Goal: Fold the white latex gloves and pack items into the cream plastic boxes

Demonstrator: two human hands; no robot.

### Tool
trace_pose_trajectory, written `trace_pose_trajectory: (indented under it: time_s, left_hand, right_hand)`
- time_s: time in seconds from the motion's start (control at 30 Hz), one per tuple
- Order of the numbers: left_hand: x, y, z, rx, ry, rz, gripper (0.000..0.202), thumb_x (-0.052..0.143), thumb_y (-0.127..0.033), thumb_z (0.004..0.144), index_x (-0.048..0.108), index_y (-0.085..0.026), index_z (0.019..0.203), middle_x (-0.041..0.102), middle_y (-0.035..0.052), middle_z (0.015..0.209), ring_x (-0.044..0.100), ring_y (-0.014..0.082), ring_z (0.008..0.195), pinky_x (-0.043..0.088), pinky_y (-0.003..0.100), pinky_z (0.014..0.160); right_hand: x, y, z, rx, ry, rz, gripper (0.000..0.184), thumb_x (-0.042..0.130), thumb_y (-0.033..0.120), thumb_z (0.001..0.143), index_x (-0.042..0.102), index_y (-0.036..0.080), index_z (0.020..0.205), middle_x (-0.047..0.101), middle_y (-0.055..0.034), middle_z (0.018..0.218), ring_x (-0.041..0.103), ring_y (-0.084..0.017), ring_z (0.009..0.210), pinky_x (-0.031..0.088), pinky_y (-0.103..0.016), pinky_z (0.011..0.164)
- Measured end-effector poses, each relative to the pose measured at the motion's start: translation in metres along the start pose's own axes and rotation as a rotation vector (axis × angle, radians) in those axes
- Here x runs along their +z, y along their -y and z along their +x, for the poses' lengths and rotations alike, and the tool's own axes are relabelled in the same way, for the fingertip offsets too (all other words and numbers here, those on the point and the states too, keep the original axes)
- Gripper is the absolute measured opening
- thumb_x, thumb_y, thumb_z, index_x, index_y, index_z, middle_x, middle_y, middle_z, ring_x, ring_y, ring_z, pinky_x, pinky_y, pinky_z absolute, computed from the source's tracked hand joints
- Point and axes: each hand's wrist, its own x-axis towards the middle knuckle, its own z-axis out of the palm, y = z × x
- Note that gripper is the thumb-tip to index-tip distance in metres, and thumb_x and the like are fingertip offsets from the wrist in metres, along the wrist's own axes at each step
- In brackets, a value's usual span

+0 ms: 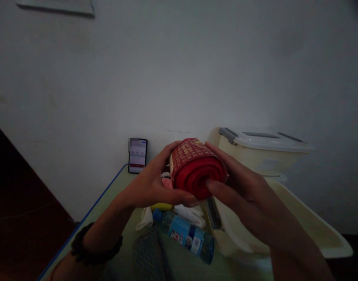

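Between both hands, raised above the table, is a roll of red cloth (196,171) in a dark red paper band with gold print. Its spiral end faces me. My left hand (160,179) wraps round the left side, thumb along the lower edge. My right hand (240,183) grips the right side, and its thumb presses at the centre of the spiral. Below the roll, a plastic water bottle (183,236) with a blue cap and label lies on its side. White cloth (190,214) and a yellow item (161,207) lie behind it, partly hidden.
An open cream storage box (316,234) stands at the right, with a lidded box (266,152) behind it. A phone (137,156) leans on the wall at the back of the green table (117,207). Grey patterned fabric (151,253) lies at the front.
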Motion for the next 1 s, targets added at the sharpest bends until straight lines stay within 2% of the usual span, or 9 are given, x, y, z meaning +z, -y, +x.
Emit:
trace_pose_trajectory:
  time_s: [0.1, 0.2, 0.3, 0.4, 0.53, 0.67, 0.77, 0.87, 1.0]
  left_hand:
    - [0.006, -0.005, 0.000, -0.036, 0.005, 0.052, 0.087, 0.076, -0.026, 0.066, 0.027, -0.025, 0.138, 0.052, 0.0092, 0.131, 0.055, 0.0277, 0.112, 0.049, 0.036, 0.092]
    - [0.012, -0.011, 0.000, -0.056, -0.035, 0.083, 0.086, 0.076, -0.027, 0.067, 0.028, -0.025, 0.138, 0.050, 0.0088, 0.133, 0.055, 0.0270, 0.113, 0.050, 0.034, 0.091]
    - [0.014, -0.012, 0.001, -0.080, -0.025, 0.003, 0.084, 0.075, -0.028, 0.069, 0.027, -0.024, 0.138, 0.057, 0.0089, 0.126, 0.062, 0.0255, 0.103, 0.055, 0.032, 0.083]
    - [0.011, -0.009, 0.002, -0.053, -0.024, -0.050, 0.082, 0.077, -0.024, 0.067, 0.033, -0.026, 0.136, 0.055, 0.0084, 0.128, 0.063, 0.0254, 0.101, 0.056, 0.031, 0.080]
    - [0.006, -0.002, 0.000, -0.002, -0.055, -0.063, 0.085, 0.080, -0.025, 0.062, 0.038, -0.024, 0.136, 0.050, 0.0095, 0.134, 0.053, 0.0307, 0.115, 0.055, 0.032, 0.083]
    - [0.001, 0.004, 0.000, 0.074, -0.075, -0.091, 0.091, 0.082, -0.029, 0.056, 0.040, -0.023, 0.136, 0.048, 0.0106, 0.137, 0.046, 0.0347, 0.123, 0.053, 0.036, 0.088]
    - [-0.003, 0.007, 0.002, 0.154, -0.090, -0.067, 0.095, 0.085, -0.033, 0.050, 0.043, -0.023, 0.135, 0.048, 0.0102, 0.138, 0.040, 0.0359, 0.128, 0.043, 0.041, 0.101]
    - [-0.005, 0.009, 0.003, 0.212, -0.117, -0.063, 0.096, 0.085, -0.040, 0.048, 0.045, -0.021, 0.134, 0.049, 0.0099, 0.138, 0.040, 0.0352, 0.128, 0.031, 0.043, 0.110]
    - [-0.003, 0.011, 0.003, 0.176, -0.105, -0.134, 0.093, 0.086, -0.035, 0.049, 0.046, -0.024, 0.133, 0.045, 0.0087, 0.141, 0.037, 0.0351, 0.130, 0.043, 0.040, 0.102]
  right_hand:
    - [0.001, -0.005, 0.002, -0.038, -0.040, -0.046, 0.059, 0.055, 0.037, 0.086, 0.035, 0.026, 0.140, 0.067, -0.0037, 0.111, 0.067, -0.018, 0.086, 0.058, -0.026, 0.070]
    - [0.002, -0.007, 0.004, -0.105, -0.071, -0.101, 0.055, 0.055, 0.034, 0.087, 0.038, 0.028, 0.138, 0.061, -0.0027, 0.124, 0.064, -0.016, 0.097, 0.056, -0.023, 0.075]
    - [0.003, -0.007, 0.004, -0.101, -0.075, -0.219, 0.059, 0.056, 0.034, 0.086, 0.034, 0.027, 0.141, 0.057, -0.0035, 0.129, 0.065, -0.015, 0.090, 0.057, -0.025, 0.075]
    - [0.004, -0.004, 0.003, -0.112, -0.067, -0.301, 0.063, 0.056, 0.034, 0.085, 0.031, 0.024, 0.143, 0.055, -0.0045, 0.132, 0.066, -0.015, 0.084, 0.056, -0.029, 0.080]
    - [0.003, -0.004, 0.001, -0.147, -0.033, -0.249, 0.064, 0.057, 0.033, 0.085, 0.029, 0.025, 0.143, 0.057, -0.0034, 0.130, 0.066, -0.012, 0.076, 0.057, -0.024, 0.071]
    - [0.003, -0.006, 0.000, -0.198, -0.030, -0.180, 0.066, 0.060, 0.031, 0.084, 0.030, 0.028, 0.143, 0.051, -0.0020, 0.136, 0.065, -0.013, 0.089, 0.056, -0.023, 0.076]
    - [0.004, -0.007, 0.000, -0.214, -0.024, -0.136, 0.068, 0.061, 0.029, 0.083, 0.029, 0.027, 0.143, 0.049, -0.0025, 0.138, 0.065, -0.014, 0.091, 0.055, -0.023, 0.079]
    - [0.005, -0.007, 0.001, -0.214, -0.007, -0.080, 0.068, 0.061, 0.026, 0.083, 0.030, 0.027, 0.143, 0.054, -0.0030, 0.133, 0.065, -0.014, 0.092, 0.056, -0.022, 0.076]
    - [0.006, -0.009, 0.003, -0.211, 0.005, -0.059, 0.066, 0.059, 0.026, 0.084, 0.029, 0.029, 0.143, 0.056, -0.0019, 0.130, 0.064, -0.015, 0.096, 0.055, -0.022, 0.078]
